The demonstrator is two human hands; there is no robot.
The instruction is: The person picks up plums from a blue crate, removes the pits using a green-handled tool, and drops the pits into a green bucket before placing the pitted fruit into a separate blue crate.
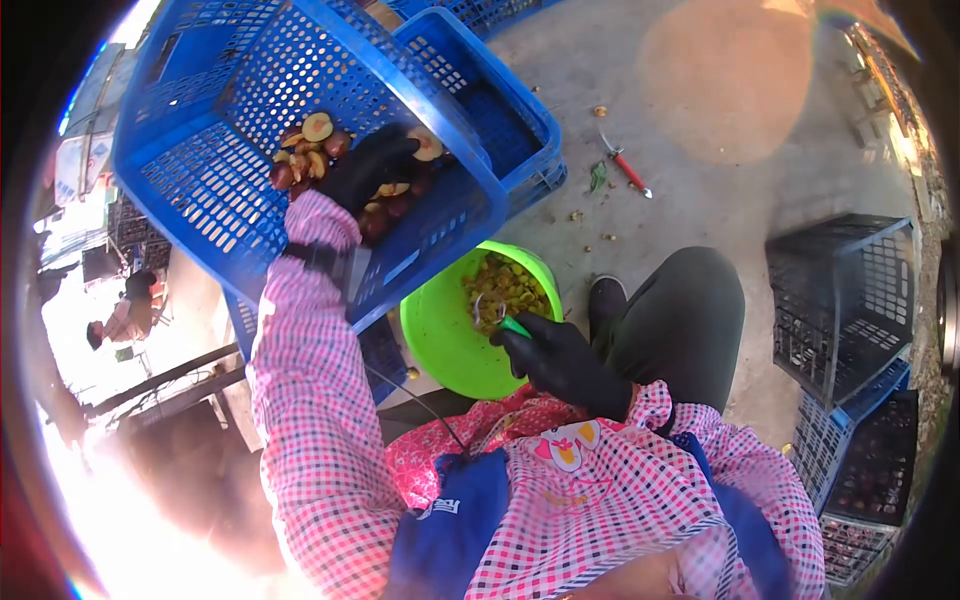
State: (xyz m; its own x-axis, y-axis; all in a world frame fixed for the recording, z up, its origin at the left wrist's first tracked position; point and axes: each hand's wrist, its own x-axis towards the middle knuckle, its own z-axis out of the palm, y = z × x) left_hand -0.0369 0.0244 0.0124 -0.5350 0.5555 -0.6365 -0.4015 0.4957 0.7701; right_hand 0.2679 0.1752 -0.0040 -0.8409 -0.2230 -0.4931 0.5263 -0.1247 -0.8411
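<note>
Halved fruit [318, 128] heaped in low corner of tilted blue crate [220, 190], under and around gloved left hand [372, 165]. Fingers curled down into pile, touching fruit; hold on any one piece impossible to tell. Green-handled tool [508, 322] clamped in closed fingers of gloved right hand [560, 365], loop end over green basin [430, 335] of scraps [512, 285]. Red-handled knife [628, 168] on concrete, well apart.

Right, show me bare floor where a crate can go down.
Bare concrete floor lies between the red-handled tool and the dark crates. Crowded: the blue crate around the left hand, the green basin under the right hand gripping a green-handled tool, scraps beside it.
</note>
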